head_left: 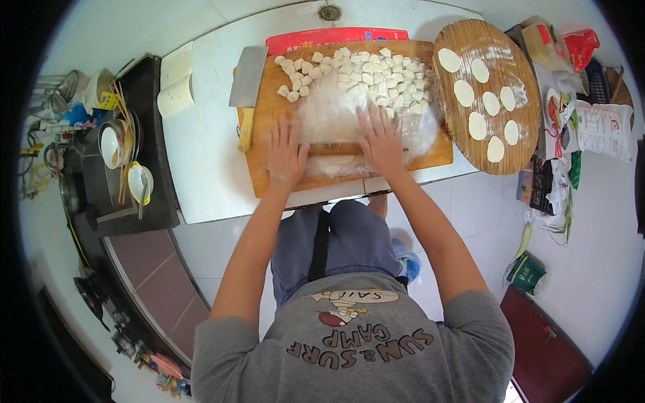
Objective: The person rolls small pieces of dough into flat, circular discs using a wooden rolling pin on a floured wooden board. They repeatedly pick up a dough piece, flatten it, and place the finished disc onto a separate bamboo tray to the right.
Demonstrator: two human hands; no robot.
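Note:
On a floury wooden cutting board, a thin wooden rolling pin lies crosswise over a small flat round of dough. At the pin's left end is my left hand, fingers stretched forward and slightly blurred. My right hand lies flat at its right end, fingers apart. Neither hand wraps around the pin. Beyond them, many small cut dough pieces cover the far part of the board. White flour is spread across its middle.
A cleaver with a yellow handle rests at the board's left edge. To the right, a round wooden board bears several flat dough rounds. Bowls with chopsticks stand on a black stove at left; packages line the right.

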